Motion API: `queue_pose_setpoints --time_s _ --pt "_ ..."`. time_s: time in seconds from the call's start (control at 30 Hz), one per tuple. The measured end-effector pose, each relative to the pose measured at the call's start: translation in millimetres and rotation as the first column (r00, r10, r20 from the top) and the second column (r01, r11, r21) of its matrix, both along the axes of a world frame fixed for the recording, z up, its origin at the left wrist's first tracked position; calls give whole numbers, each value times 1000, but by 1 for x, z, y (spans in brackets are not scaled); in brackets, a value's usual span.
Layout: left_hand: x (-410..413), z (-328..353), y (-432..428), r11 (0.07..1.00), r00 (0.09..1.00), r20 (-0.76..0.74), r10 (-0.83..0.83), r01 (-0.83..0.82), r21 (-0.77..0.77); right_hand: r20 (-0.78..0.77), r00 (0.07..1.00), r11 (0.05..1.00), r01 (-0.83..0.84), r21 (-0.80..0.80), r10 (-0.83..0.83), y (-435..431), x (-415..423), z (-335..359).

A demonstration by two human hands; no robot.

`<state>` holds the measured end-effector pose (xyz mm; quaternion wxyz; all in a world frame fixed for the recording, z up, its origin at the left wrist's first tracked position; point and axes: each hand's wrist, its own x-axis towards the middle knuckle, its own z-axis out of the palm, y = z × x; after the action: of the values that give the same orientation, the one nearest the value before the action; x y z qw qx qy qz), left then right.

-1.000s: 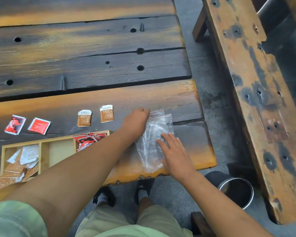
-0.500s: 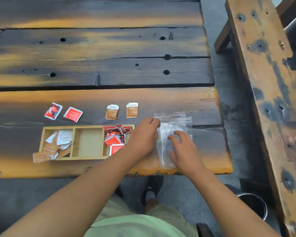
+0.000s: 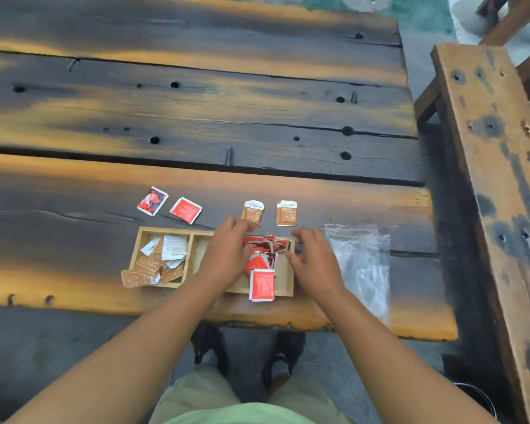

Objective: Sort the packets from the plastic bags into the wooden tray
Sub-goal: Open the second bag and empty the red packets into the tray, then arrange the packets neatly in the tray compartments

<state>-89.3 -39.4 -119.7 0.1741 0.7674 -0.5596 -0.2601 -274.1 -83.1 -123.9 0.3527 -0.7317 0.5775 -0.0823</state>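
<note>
On my screen, two red packets (image 3: 169, 205) lie loose on the dark wooden table (image 3: 74, 194), just beyond the wooden tray (image 3: 137, 246). The tray's left compartment holds a heap of brown and white packets (image 3: 156, 263), one brown packet hanging over the near-left corner. The left hand (image 3: 227, 255) sits over the middle compartment, fingers curled down toward the red pile; I cannot tell whether it pinches anything. Beyond it, two brown packets (image 3: 270, 212) lie side by side on the table. The right compartment carries the red packet pile (image 3: 265, 252), with one red packet (image 3: 262, 285) overlapping the tray's near rim. The right hand (image 3: 314, 260) hovers at the tray's right end, fingers bent and slightly apart, blurred, its hold unclear. Just right of it the clear plastic bags (image 3: 361, 264) lie flat on the table.
</note>
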Motion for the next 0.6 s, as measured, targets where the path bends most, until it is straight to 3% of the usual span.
queue_pose_setpoints --time_s 0.2,0.37,0.6 --pt "11 -14 -7 995 996 -54 -69 72 66 -103 987 991 -125 -38 120 -7 29 -11" --pt "10 -22 -9 983 985 -13 -172 172 63 -211 959 978 -204 -47 190 -1 35 -19" --pt "13 -20 -15 982 981 -54 -188 189 13 -142 983 988 -128 -84 115 -7 35 -16"
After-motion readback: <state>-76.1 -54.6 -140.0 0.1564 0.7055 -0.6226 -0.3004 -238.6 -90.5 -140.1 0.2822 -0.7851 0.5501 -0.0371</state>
